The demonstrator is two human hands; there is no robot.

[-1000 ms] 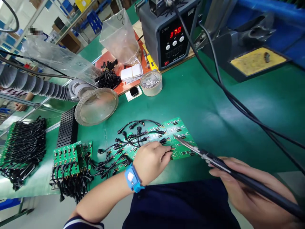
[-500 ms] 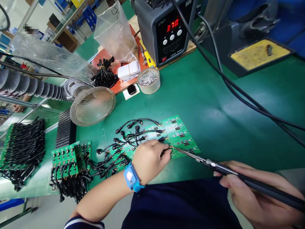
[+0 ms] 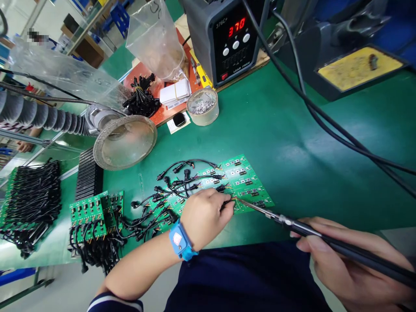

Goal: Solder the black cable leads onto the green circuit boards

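A long green circuit board (image 3: 250, 184) lies flat on the green bench mat just in front of you, its long axis running left to right and rising slightly toward its far right corner. Black leads with small connectors fan across its left half.

Your left hand (image 3: 204, 221) is the nearer one, curled and resting over the board's near edge, its fingers closed in a narrow pinch on a black lead (image 3: 226, 203). A blue wrist strap (image 3: 180, 240) circles that wrist.

Your right hand (image 3: 347, 271) is farther off, to the board's right and nearer your body, wrapped around the dark handle of a soldering iron (image 3: 325, 236). The iron's thin tip points left and slightly away from you, ending at the board's near edge, right beside your left fingertips.

Left of the board sit smaller green boards (image 3: 92, 214) with tangled leads. Beyond it are a round fume extractor hood (image 3: 125, 143), a dish of solder scraps (image 3: 202, 106), and a soldering station (image 3: 235, 43) reading 370.
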